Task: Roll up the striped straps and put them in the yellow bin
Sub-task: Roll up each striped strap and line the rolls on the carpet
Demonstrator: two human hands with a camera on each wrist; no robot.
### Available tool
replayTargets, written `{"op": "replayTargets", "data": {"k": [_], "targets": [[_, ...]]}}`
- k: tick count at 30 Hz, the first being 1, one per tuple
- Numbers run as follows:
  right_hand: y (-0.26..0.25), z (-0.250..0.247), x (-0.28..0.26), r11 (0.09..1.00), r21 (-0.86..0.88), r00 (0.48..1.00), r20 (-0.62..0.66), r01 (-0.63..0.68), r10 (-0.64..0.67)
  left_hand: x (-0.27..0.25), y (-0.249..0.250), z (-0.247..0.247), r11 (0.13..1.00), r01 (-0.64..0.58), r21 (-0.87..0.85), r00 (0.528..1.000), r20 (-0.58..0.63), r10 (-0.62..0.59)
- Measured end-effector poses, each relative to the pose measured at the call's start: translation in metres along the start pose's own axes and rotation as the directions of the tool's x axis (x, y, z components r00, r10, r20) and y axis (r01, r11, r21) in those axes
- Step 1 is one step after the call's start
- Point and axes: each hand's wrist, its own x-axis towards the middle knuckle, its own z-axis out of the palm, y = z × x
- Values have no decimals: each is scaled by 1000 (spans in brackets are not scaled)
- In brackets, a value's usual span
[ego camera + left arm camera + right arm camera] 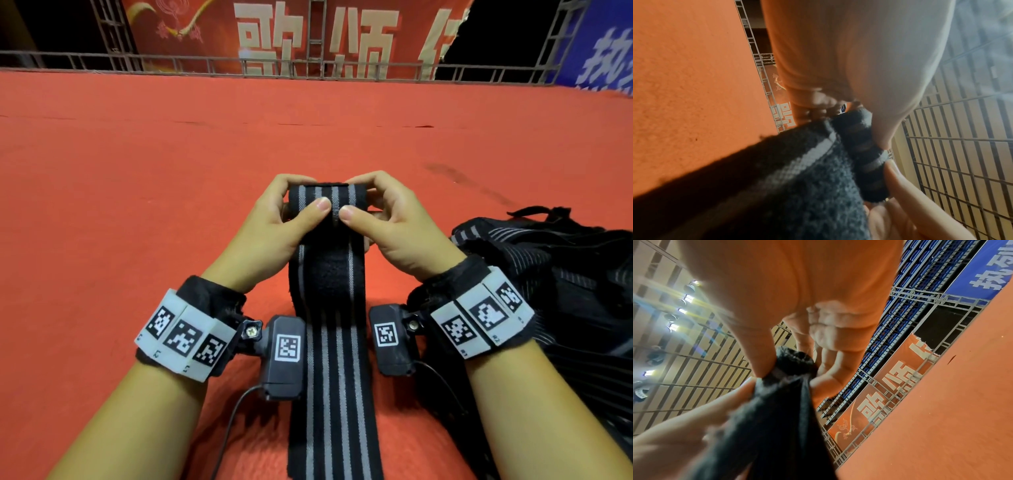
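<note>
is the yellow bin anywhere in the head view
No. The head view shows only the red carpet, both hands rolling the striped strap, and a pile of more straps at right; no bin appears.

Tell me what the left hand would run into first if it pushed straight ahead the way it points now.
The left hand already grips the rolled end of the striped strap, so that roll comes first. Beyond it the red carpet looks free up to the metal railing, though depth is hard to judge.

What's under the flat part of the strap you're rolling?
The striped strap lies on the red carpet, which shows along both edges. Whatever is directly beneath it is covered. Both hands, left and right, grip its rolled end.
</note>
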Motion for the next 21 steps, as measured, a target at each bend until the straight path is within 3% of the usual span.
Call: {"op": "replayTargets", "data": {"k": [4,12,16,21], "targets": [[3,-1,0,995,7,992,78,-95,94,-2,1,-2,999,-47,27,998,39,46],[3,2,0,998,-52,1000,7,27,-26,1,-3,-5,1000,-2,-7,998,61,2],[3,5,-2,988,96,992,58,-121,116,0,-3,-9,998,-54,24,995,82,52],[6,4,0,999,41,999,37,-4,3,2,-6,-3,999,21,33,999,48,-23]]}}
